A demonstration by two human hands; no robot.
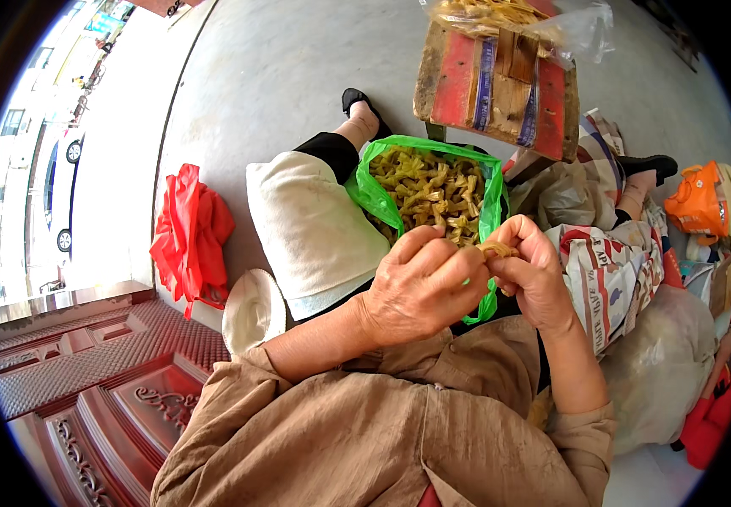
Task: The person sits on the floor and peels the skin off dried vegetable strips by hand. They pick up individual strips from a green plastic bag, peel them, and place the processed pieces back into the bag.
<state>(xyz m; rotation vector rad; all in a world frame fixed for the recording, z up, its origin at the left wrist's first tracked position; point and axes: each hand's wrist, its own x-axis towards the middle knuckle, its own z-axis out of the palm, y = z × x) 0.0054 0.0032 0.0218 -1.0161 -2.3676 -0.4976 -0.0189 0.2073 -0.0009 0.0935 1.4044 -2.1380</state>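
Observation:
In front of my body, my left hand (429, 279) and my right hand (527, 272) are close together, pinching a small bundle of yellow-brown strips (498, 250). The bundle looks twisted or knotted between the fingertips. My left fingers are curled and hide part of it. Just beyond the hands, a bright green plastic bag (375, 166) sits open between my legs. It is filled with many knotted yellow-brown pieces (432, 187) of similar colour, apparently a dried food. The lower side of the bag is partly covered by my hands.
Ahead stands a worn wooden stool (454, 89) bearing a clear plastic bag of loose strips (492, 16). A white cloth (314, 228) drapes one leg. To the left are a red bag (191, 234) and a pale oval object (254, 310); to the right, stuffed plastic bags (657, 361) and an orange bag (698, 199).

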